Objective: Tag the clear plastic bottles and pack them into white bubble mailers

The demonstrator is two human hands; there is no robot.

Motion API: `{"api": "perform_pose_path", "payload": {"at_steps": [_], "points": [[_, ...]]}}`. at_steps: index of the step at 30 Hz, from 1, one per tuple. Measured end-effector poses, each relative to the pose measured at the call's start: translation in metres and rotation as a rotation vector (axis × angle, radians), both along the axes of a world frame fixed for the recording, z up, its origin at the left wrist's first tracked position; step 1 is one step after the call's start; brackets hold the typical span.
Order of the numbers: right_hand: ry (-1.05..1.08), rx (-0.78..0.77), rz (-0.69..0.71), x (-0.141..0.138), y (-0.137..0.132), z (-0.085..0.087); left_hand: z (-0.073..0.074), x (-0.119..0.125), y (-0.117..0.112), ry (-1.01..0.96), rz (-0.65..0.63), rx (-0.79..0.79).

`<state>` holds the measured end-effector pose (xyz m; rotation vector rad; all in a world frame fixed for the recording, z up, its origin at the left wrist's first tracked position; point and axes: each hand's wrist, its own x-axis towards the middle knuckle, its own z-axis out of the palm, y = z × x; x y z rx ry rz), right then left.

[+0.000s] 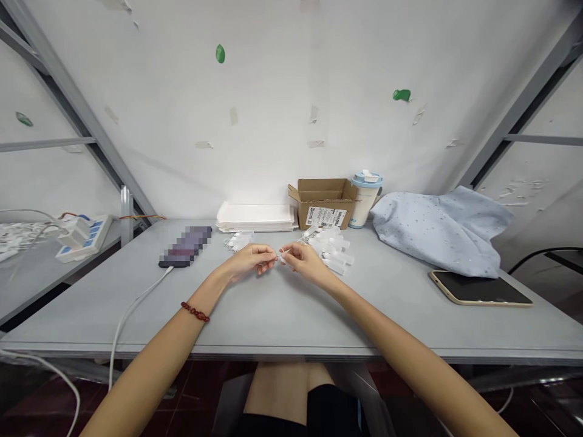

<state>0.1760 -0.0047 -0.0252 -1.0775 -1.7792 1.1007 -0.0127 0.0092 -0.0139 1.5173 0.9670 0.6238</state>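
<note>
Over the middle of the grey table, my left hand (252,260) and my right hand (306,262) meet almost fingertip to fingertip, both pinched. A small white piece (283,255) with a thin light end shows at the fingertips of my right hand. Whatever my left fingers pinch is too small to make out. Just right of my right hand lies a pile of white translucent tube-like pieces (336,247), some with thin loops. Behind my left hand is a smaller heap of similar white pieces (240,241).
At the back stand a stack of white sheets (255,217), an open cardboard box (325,206) and a cup with a blue lid (363,203). Blue cloth (437,227) lies right, partly over a phone (483,287). Another phone (186,247), cabled, lies left. The table's front edge (291,351) is near.
</note>
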Motion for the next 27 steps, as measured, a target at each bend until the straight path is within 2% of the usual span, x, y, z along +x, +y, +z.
{"api": "perform_pose_path", "payload": {"at_steps": [11, 19, 27], "points": [[0.017, -0.091, 0.058, 0.0027, -0.0042, 0.0032, -0.0016, 0.0007, 0.0005, 0.05, -0.053, 0.01], [0.009, -0.057, 0.07, 0.0013, -0.0014, -0.0033, -0.0015, 0.0011, -0.0001, 0.065, -0.057, 0.0], [0.016, -0.037, 0.048, -0.0012, -0.0012, -0.0002, 0.0058, -0.0009, -0.0015, 0.09, -0.059, 0.033]]}}
